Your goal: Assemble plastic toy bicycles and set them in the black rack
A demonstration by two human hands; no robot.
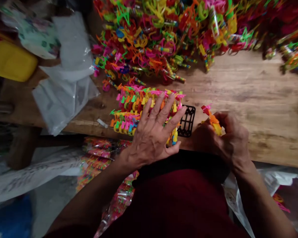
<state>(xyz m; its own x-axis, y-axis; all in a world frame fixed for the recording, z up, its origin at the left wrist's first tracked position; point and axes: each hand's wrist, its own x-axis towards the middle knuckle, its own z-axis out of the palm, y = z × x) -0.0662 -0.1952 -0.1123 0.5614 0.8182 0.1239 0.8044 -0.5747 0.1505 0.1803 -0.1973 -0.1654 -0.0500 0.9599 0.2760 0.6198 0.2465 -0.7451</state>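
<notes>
My left hand (155, 127) lies flat with fingers stretched over rows of small bright plastic toys (126, 124), which stand packed side by side. Beneath them is a black plastic rack (187, 120), its bare right end showing past my fingers. To the right, my right hand (229, 135) is closed round a few small plastic toys (213, 122) in orange, yellow and pink, just above the wooden table. Their exact kind is too blurred to make out. The palm side of both hands is hidden.
A large heap of colourful plastic toys (149, 39) covers the table's far side. Clear plastic bags (64, 96) and a yellow container (12, 61) are at the left. Below the edge of the wooden table (270, 115) hang or lie filled packs of toys (96, 158).
</notes>
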